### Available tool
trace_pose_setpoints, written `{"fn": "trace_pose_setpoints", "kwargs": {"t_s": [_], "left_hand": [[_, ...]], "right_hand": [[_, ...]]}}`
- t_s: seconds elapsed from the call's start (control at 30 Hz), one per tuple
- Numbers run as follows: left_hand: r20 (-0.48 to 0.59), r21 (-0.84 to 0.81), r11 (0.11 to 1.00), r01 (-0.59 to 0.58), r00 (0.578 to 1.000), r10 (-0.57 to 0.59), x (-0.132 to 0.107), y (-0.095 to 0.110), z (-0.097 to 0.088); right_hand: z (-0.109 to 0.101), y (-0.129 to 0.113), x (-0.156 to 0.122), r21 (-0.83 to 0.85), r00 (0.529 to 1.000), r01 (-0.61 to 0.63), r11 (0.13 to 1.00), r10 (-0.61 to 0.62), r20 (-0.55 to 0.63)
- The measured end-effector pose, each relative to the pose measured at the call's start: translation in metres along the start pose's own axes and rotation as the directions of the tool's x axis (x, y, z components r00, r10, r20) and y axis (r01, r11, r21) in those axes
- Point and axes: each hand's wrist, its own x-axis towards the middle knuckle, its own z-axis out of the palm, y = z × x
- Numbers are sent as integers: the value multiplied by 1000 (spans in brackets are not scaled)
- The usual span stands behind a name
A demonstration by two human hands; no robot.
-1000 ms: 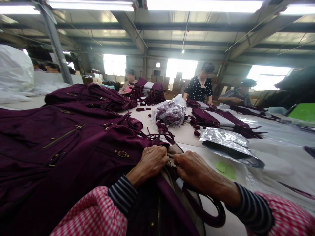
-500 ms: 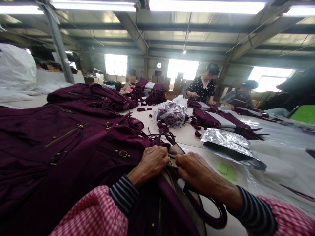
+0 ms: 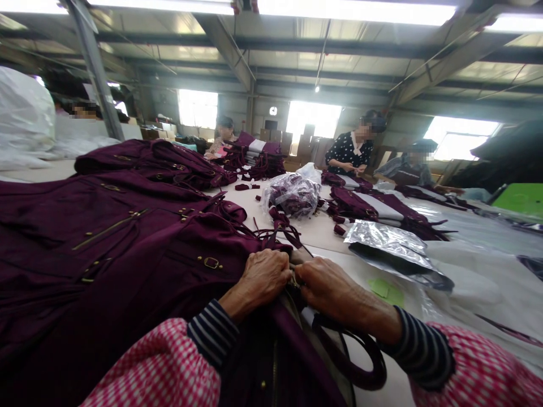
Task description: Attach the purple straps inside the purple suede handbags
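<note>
A dark purple bag (image 3: 297,345) lies directly before me, with a loop handle (image 3: 373,367) hanging over its right side and a beige lining showing at its opening. My left hand (image 3: 267,272) is closed on the bag's top edge. Close beside it, my right hand (image 3: 328,285) is closed on the other side of the opening, knuckles up. A bit of metal shows between the two hands, probably zipper hardware, but the fingertips hide it. More purple bags (image 3: 139,249) with brass buckles and zippers are heaped to the left.
A clear plastic bag (image 3: 292,192) of purple straps sits mid-table. To the right lie a silver foil pouch (image 3: 390,249), green paper pieces (image 3: 386,291), plastic sheeting (image 3: 487,282) and stacked bags (image 3: 377,209). Several co-workers, one in a dotted top (image 3: 345,152), are across the table.
My right hand has moved slightly left, nearer my left hand, narrowing the gap at the bag's opening. My left hand stays put. The co-worker in the dotted top has brought both hands together.
</note>
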Motion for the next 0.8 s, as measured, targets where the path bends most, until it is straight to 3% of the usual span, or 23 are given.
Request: {"fn": "trace_pose_setpoints", "kwargs": {"t_s": [0.27,0.5,0.8], "left_hand": [[59,-24,998,-53,997,54,-3,-3,-8],[66,104,990,-97,994,91,-8,-7,1],[137,225,971,-86,989,56,7,-3,-7]], "right_hand": [[13,5,6,53,1000,11,999,-12,12],[14,4,11,93,998,64,994,-64,-2],[29,13,13,165,995,81,983,-72,-63]]}}
